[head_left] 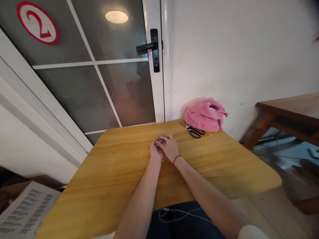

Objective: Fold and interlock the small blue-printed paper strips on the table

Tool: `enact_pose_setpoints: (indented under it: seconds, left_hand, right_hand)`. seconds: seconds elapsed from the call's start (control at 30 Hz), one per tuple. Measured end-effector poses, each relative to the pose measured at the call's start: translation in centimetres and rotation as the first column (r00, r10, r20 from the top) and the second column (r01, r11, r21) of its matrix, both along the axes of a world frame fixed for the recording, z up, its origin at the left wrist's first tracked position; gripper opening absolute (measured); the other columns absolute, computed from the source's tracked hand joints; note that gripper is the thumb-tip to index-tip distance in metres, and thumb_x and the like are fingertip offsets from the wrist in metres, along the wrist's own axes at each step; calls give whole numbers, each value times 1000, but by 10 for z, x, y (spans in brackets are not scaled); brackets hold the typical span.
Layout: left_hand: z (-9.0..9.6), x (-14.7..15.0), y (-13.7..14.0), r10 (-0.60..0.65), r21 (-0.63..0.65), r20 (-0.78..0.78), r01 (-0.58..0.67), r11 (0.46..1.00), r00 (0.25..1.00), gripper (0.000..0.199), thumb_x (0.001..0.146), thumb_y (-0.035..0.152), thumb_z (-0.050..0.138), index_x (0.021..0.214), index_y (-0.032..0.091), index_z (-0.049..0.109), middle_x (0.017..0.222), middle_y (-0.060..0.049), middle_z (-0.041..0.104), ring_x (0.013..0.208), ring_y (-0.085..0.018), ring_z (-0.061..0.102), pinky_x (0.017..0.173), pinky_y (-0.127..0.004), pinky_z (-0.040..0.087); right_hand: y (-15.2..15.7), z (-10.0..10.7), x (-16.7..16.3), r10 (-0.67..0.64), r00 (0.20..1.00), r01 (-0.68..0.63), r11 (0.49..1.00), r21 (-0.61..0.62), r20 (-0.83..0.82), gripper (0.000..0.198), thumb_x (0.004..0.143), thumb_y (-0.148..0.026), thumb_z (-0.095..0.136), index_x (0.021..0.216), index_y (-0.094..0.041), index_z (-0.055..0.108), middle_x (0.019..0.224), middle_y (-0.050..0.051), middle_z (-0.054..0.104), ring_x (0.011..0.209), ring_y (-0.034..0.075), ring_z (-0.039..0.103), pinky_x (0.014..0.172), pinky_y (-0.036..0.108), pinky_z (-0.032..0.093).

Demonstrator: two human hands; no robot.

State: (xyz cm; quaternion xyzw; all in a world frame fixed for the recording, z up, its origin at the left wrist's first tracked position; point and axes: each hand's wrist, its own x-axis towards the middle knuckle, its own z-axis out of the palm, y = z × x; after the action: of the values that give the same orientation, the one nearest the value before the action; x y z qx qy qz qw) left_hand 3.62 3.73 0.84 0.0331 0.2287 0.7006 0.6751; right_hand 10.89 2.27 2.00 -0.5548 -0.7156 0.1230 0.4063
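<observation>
My left hand (156, 151) rests over the wooden table (112, 166) with its fingers curled up around a small greyish, shiny thing (160, 142). My right hand (171, 147), with a red cord at the wrist, bends over it from the right, and its fingertips meet the thing and the left fingers. Most of the small thing is covered by the fingers, so its kind cannot be made out. Black-handled scissors (195, 131) lie beyond my right hand, next to a pink plush cloth bundle (205, 114).
Behind the table stand a glazed door with a black handle (155, 49) and a white wall (224, 49). A second wooden table (294, 108) is at the right. A printed carton (30, 209) sits low at the left. A white cable (184, 214) hangs across my lap.
</observation>
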Motion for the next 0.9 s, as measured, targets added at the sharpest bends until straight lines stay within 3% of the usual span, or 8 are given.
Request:
enact_pose_setpoints:
  seconds: [0.2,0.37,0.5,0.73,0.9]
  left_hand:
    - [0,-11,3,-17,-60,86,22,998,996,19,82,9,39,76,10,57,79,-9,62,75,-14,62,75,-28,50]
    - [3,-17,1,79,-64,66,-75,995,995,24,83,6,35,97,17,51,107,-10,61,91,-17,62,82,-36,49]
    - [7,-12,-3,63,-41,6,-62,997,998,28,84,9,33,105,20,48,122,-10,55,99,-19,60,84,-38,48]
    - [6,-10,-3,31,-4,-31,-31,1000,999,23,84,9,36,99,17,52,122,-10,55,103,-19,58,88,-35,47]
    - [8,-8,-4,17,-44,-64,-20,999,998,23,83,9,37,97,16,53,116,-11,58,98,-19,60,85,-33,48]
  right_hand:
    - [-2,-1,-2,10,1000,-10,1000,-19,-12,32,76,-45,58,99,-23,59,98,5,53,93,17,52,81,31,36]
    - [-1,-8,-5,50,997,-45,996,-81,65,49,71,-56,58,105,-21,54,102,7,54,91,19,54,80,35,38]
    - [1,-11,-5,128,992,-127,988,-88,6,46,74,-48,59,109,-20,51,108,7,55,98,20,53,83,34,38]
    - [4,-11,-5,196,979,-201,968,-152,-52,37,78,-40,56,106,-16,55,104,10,56,92,19,55,81,30,41]
    - [3,-13,-6,162,984,-171,975,-143,-69,49,81,-36,50,125,-14,41,119,14,48,103,21,52,85,32,42]
